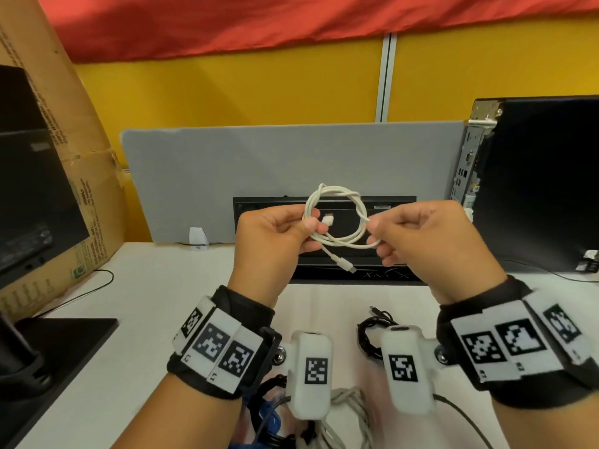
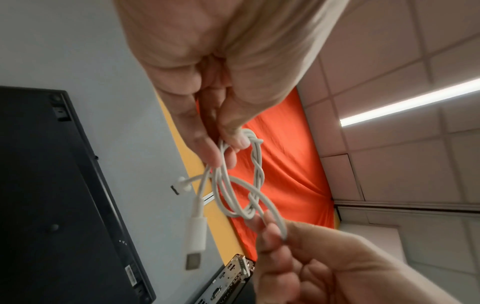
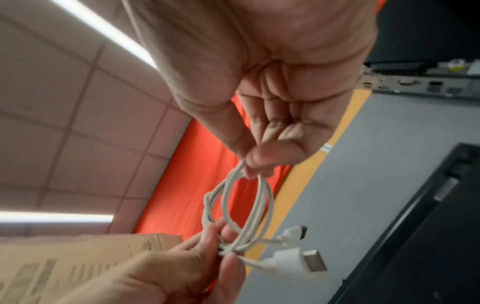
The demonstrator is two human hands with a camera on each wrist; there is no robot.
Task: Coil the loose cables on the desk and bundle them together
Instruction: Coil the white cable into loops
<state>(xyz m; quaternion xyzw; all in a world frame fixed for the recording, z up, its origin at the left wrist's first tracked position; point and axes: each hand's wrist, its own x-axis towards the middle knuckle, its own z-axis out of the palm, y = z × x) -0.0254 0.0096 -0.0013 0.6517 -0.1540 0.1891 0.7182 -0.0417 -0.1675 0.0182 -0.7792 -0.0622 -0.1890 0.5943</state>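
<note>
A white USB cable is wound into a small coil and held in the air above the desk. My left hand pinches the coil's left side between thumb and fingers. My right hand pinches the right side with thumb and forefinger. One plug hangs below the coil, the other plug pokes into its middle. Both plugs show in the right wrist view, the larger plug nearer. A black cable lies loose on the desk under my wrists, beside a grey cable.
A black keyboard stands on edge against the grey divider. A computer tower is at the right, a monitor and cardboard box at the left. Blue and black cables lie at the near edge.
</note>
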